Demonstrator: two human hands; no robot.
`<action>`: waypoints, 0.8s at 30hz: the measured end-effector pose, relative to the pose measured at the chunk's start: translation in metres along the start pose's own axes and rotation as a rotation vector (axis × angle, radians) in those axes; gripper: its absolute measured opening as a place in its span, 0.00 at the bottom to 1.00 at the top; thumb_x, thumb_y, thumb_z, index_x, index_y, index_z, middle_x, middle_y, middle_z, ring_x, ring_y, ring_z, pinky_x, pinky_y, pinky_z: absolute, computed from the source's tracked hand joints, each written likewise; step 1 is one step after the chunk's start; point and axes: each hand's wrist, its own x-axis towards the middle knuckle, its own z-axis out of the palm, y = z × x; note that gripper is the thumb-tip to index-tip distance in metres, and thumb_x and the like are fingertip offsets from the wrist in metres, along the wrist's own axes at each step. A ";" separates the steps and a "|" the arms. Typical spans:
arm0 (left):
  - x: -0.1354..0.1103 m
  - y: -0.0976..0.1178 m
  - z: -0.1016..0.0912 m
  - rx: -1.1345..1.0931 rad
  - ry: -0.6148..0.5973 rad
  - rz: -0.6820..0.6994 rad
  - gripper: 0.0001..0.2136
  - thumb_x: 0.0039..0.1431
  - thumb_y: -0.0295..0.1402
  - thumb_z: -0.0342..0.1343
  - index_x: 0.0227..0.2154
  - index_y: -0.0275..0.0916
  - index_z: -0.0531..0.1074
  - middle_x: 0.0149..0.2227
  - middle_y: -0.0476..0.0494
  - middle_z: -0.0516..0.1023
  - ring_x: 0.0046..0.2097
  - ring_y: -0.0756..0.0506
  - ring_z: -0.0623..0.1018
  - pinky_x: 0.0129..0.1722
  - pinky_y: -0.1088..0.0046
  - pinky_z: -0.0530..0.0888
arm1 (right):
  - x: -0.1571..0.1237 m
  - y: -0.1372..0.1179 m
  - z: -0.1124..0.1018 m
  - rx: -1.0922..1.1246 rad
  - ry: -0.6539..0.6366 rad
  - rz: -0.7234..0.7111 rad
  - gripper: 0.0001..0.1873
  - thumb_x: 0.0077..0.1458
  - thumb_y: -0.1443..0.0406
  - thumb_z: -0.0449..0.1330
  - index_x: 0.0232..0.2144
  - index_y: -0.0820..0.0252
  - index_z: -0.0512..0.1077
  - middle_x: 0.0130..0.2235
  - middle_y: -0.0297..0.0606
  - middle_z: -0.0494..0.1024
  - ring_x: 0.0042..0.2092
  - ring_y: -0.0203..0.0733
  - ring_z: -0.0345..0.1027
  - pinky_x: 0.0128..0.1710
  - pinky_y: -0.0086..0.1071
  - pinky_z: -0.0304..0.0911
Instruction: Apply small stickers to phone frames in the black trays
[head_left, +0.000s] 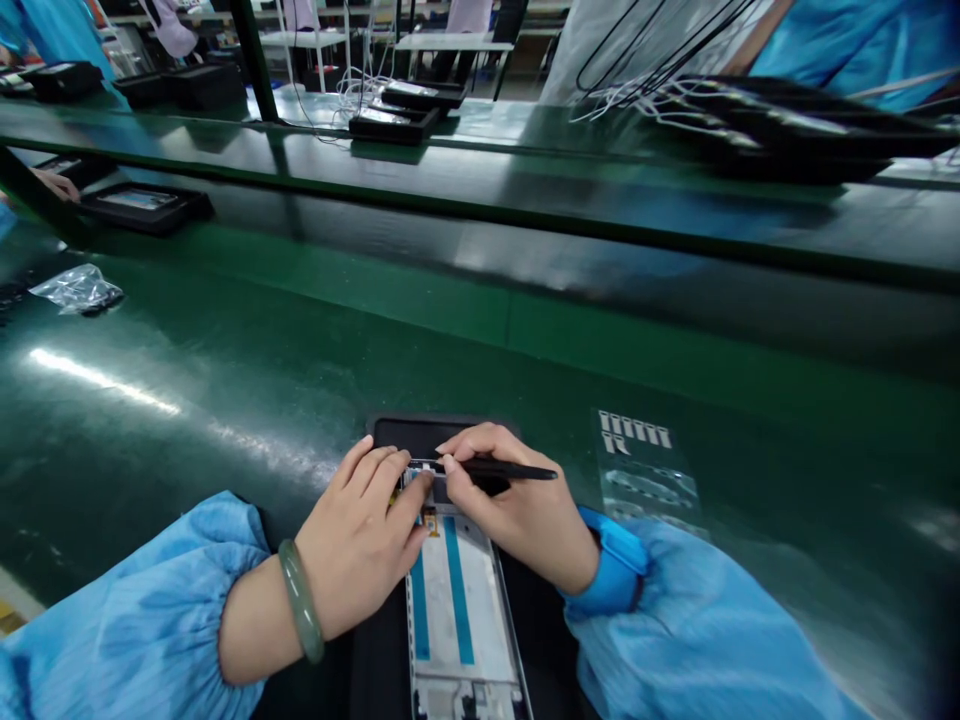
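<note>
A phone frame [472, 600], its back off, lies in a black tray [390, 432] right in front of me. Two blue strips run along its pale inside. My left hand [360, 530] holds the frame's upper left end, with the fingers bent over its edge and a fingertip pressed near a small part at the top. My right hand [517, 505] pinches slim black tweezers [517, 469], whose tip points left at the frame's top edge, close to the left fingertips. What lies at the very tip is too small to make out.
To the right lies a clear sheet [645, 465] with several small pale stickers. A clear plastic bag [79, 290] is at the far left. Beyond a raised green ledge stand black trays [394, 125] and cables; another black tray [146, 205] sits near a co-worker's hand [56, 185].
</note>
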 end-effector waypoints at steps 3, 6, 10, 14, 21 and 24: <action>0.000 0.000 0.000 -0.003 0.000 0.001 0.16 0.62 0.34 0.49 0.51 0.33 0.67 0.50 0.34 0.69 0.54 0.38 0.68 0.58 0.51 0.63 | 0.000 0.001 0.001 -0.028 -0.016 -0.028 0.05 0.53 0.71 0.54 0.30 0.56 0.64 0.31 0.35 0.74 0.33 0.38 0.70 0.33 0.31 0.65; 0.000 0.000 0.001 -0.004 0.008 0.009 0.16 0.62 0.33 0.49 0.51 0.32 0.67 0.50 0.33 0.69 0.54 0.37 0.68 0.57 0.50 0.63 | 0.000 -0.002 0.001 -0.064 -0.029 -0.071 0.07 0.53 0.73 0.54 0.31 0.56 0.63 0.32 0.35 0.73 0.33 0.38 0.70 0.33 0.31 0.65; 0.000 0.000 0.001 -0.006 0.024 0.013 0.16 0.61 0.33 0.50 0.49 0.31 0.67 0.49 0.32 0.70 0.53 0.37 0.69 0.57 0.50 0.64 | 0.000 -0.008 0.002 -0.118 -0.095 -0.154 0.08 0.54 0.74 0.52 0.31 0.55 0.63 0.32 0.37 0.74 0.35 0.39 0.69 0.35 0.32 0.66; 0.000 0.000 0.001 -0.001 0.013 0.006 0.16 0.61 0.33 0.50 0.50 0.33 0.67 0.50 0.33 0.69 0.54 0.38 0.68 0.57 0.51 0.63 | 0.000 -0.007 0.000 -0.059 -0.057 -0.055 0.05 0.55 0.71 0.53 0.30 0.55 0.65 0.31 0.36 0.74 0.34 0.39 0.70 0.35 0.32 0.67; 0.000 0.000 0.001 -0.007 -0.007 0.003 0.17 0.63 0.35 0.47 0.51 0.32 0.67 0.51 0.33 0.68 0.55 0.37 0.67 0.58 0.51 0.62 | -0.002 0.002 0.000 0.044 -0.022 0.032 0.04 0.55 0.70 0.56 0.33 0.56 0.65 0.33 0.36 0.74 0.36 0.39 0.71 0.35 0.31 0.67; -0.001 0.000 0.001 -0.011 -0.011 0.003 0.17 0.64 0.35 0.46 0.51 0.32 0.67 0.51 0.33 0.68 0.55 0.37 0.67 0.58 0.51 0.62 | -0.002 0.003 0.001 0.046 -0.025 0.018 0.05 0.55 0.71 0.56 0.33 0.56 0.65 0.33 0.35 0.74 0.36 0.38 0.70 0.35 0.30 0.66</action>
